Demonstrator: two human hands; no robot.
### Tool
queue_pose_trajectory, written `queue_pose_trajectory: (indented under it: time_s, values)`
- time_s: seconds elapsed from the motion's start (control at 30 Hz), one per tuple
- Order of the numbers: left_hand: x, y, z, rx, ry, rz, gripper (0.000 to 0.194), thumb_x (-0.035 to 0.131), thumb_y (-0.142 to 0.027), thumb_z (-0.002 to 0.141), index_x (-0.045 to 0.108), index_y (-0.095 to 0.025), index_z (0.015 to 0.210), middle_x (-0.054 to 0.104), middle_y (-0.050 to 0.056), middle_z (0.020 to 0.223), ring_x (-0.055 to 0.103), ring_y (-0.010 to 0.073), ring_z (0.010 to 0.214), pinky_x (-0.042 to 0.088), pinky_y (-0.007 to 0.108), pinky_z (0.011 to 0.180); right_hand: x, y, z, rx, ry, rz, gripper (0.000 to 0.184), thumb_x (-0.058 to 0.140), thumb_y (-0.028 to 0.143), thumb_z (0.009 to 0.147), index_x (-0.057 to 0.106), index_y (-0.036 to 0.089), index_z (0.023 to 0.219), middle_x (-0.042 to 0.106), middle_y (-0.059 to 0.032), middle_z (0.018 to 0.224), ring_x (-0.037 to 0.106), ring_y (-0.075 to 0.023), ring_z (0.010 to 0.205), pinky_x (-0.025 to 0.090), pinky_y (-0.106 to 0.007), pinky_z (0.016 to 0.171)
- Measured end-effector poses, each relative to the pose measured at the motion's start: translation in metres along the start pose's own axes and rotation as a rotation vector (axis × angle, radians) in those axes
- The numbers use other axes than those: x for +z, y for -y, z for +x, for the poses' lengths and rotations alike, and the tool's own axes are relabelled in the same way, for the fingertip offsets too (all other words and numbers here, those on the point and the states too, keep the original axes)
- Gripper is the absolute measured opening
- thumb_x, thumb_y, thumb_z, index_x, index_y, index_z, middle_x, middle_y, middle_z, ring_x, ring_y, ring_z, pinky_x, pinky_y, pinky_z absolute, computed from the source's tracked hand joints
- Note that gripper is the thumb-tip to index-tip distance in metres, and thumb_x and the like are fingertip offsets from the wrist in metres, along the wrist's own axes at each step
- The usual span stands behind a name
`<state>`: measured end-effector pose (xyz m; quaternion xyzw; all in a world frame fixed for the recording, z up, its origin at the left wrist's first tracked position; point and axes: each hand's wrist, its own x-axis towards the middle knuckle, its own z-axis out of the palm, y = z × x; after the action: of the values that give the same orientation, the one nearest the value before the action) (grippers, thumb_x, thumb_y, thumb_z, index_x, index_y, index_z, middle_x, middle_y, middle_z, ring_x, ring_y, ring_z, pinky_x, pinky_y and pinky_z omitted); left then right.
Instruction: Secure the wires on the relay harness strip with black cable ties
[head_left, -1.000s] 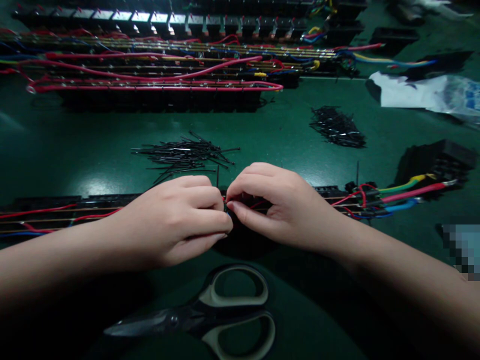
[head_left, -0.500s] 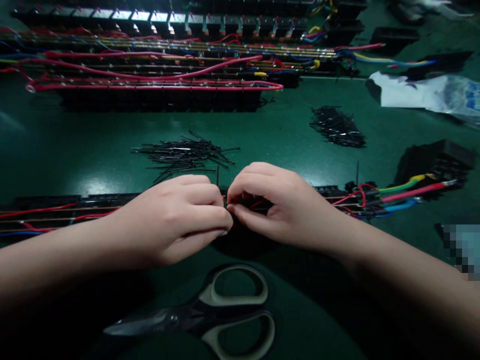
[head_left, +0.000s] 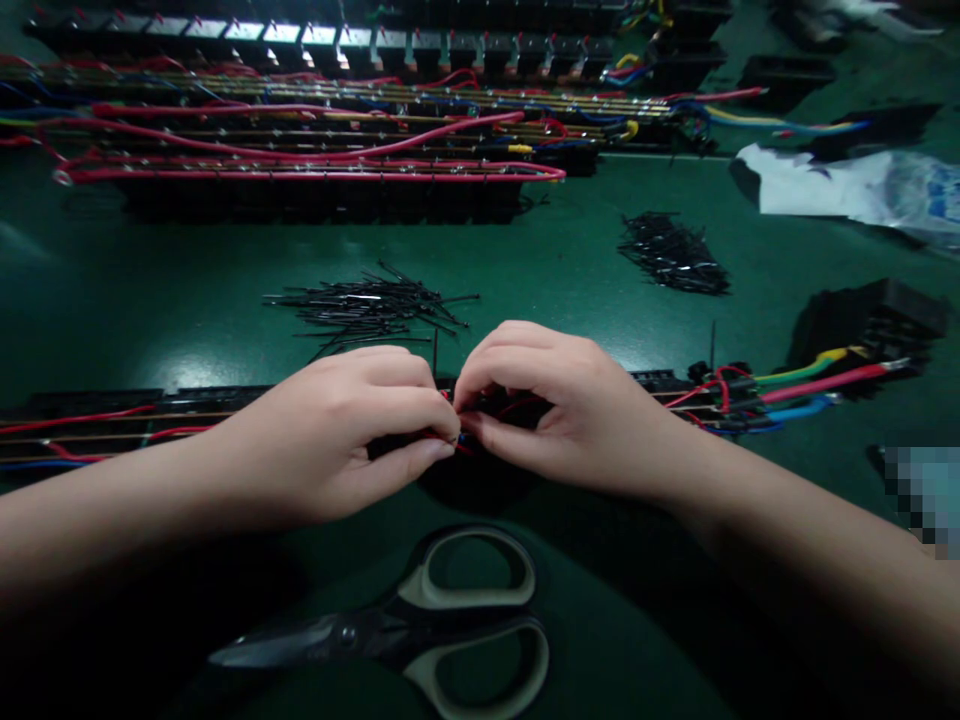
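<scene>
My left hand (head_left: 360, 425) and my right hand (head_left: 551, 405) meet over a long black wiring assembly (head_left: 90, 410) with red, blue and brass-coloured lines along it. Both hands are closed in a pinch, thumb against forefinger, their fingertips touching or nearly so. What they pinch is small and hidden by the fingers. A thin black cable tie (head_left: 436, 350) sticks up just behind the fingertips. Another upright tie (head_left: 713, 345) stands near the assembly's right end, where thick green-yellow, red and blue cables (head_left: 825, 382) lead to a black block (head_left: 874, 320).
Scissors (head_left: 360, 637) with black and pale handles lie in front of my hands. Behind are a loose pile of black cable ties (head_left: 367, 305) and a bundle of ties (head_left: 671, 255). Further back lie wired assemblies (head_left: 322, 175) and a plastic bag (head_left: 847, 185) on the green table (head_left: 187, 270).
My left hand has shifted slightly up and left, its thumb and forefinger now reshaped into a more visible pinch. My right hand has barely moved.
</scene>
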<state>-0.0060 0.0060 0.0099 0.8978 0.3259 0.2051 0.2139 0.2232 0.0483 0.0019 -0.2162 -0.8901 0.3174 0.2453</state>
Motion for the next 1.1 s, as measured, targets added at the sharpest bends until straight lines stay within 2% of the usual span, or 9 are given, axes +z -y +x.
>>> queue_pose_trajectory:
  time_s: [0.33,0.77,0.93,1.1]
  values:
    - [-0.0028,-0.0007,0.0008,-0.155,-0.004,-0.107,0.013,0.065,-0.019,0.093,0.076,-0.021,0.087,0.069,-0.006,0.077,0.065,0.0038,0.068,0.044,0.012,0.064,-0.0009,-0.0017,-0.0005,-0.033,-0.014,0.024,0.011,0.068,0.006,0.09,0.076,0.013,0.09,0.076,-0.0044,0.088,0.067,-0.0148,0.087,0.051,-0.025,0.08]
    - [-0.0037,0.0014,0.0023,-0.215,-0.004,-0.136,0.009,0.073,-0.021,0.087,0.08,-0.026,0.084,0.07,-0.009,0.072,0.064,0.0005,0.063,0.042,0.007,0.061,-0.0018,-0.0009,0.0002,-0.041,-0.012,0.041,0.011,0.068,0.006,0.091,0.077,0.011,0.092,0.078,-0.0052,0.089,0.069,-0.0139,0.086,0.052,-0.024,0.079]
    - [-0.0051,0.0009,0.0051,-0.29,0.026,-0.218,0.008,0.075,-0.022,0.082,0.078,-0.025,0.076,0.06,-0.011,0.059,0.055,-0.0001,0.051,0.038,0.005,0.052,-0.0009,-0.0007,-0.0011,-0.053,-0.021,0.064,0.008,0.071,0.007,0.089,0.077,0.011,0.089,0.077,-0.0053,0.085,0.068,-0.0136,0.083,0.052,-0.024,0.077]
    - [-0.004,-0.0006,0.0051,-0.293,0.006,-0.214,0.009,0.073,-0.022,0.083,0.078,-0.024,0.075,0.058,-0.01,0.059,0.053,0.0,0.05,0.038,0.005,0.052,-0.0014,-0.0007,-0.0011,-0.047,-0.016,0.075,0.007,0.071,0.009,0.09,0.077,0.013,0.088,0.077,-0.0043,0.085,0.068,-0.0136,0.083,0.052,-0.025,0.076]
